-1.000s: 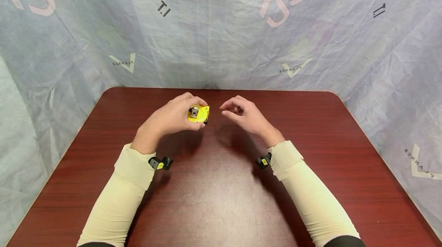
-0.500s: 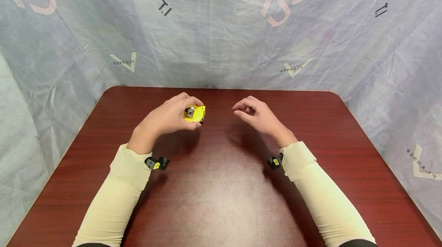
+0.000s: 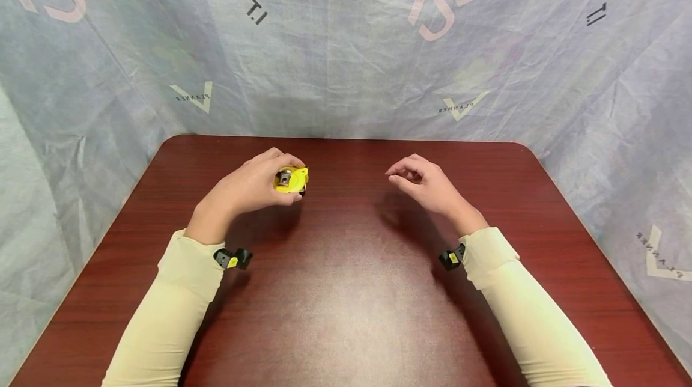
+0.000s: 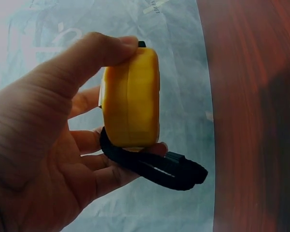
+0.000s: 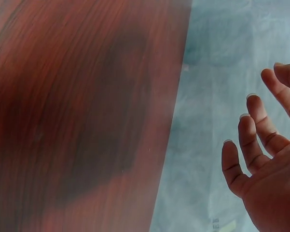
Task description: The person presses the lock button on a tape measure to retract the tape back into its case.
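A yellow tape measure (image 3: 294,181) with a metal belt clip is gripped by my left hand (image 3: 248,185), thumb on one edge and fingers on the opposite one. In the left wrist view the yellow case (image 4: 132,99) stands between thumb and fingers, and a black wrist strap (image 4: 159,169) hangs across the fingers. My right hand (image 3: 429,185) is held above the table to the right, apart from the tape measure. Its fingers are loosely bent with nothing between them, and in the right wrist view the fingers (image 5: 253,145) are spread and relaxed.
Both hands hover over a reddish-brown wooden table (image 3: 346,291) with rounded far corners. A grey printed cloth (image 3: 335,62) hangs behind and along both sides. Each wrist carries a small black camera, such as the right wrist camera (image 3: 452,257).
The hands have drawn apart: the left has shifted left with the tape measure in its grip, and the right has moved further right, its fingers keeping much the same bend.
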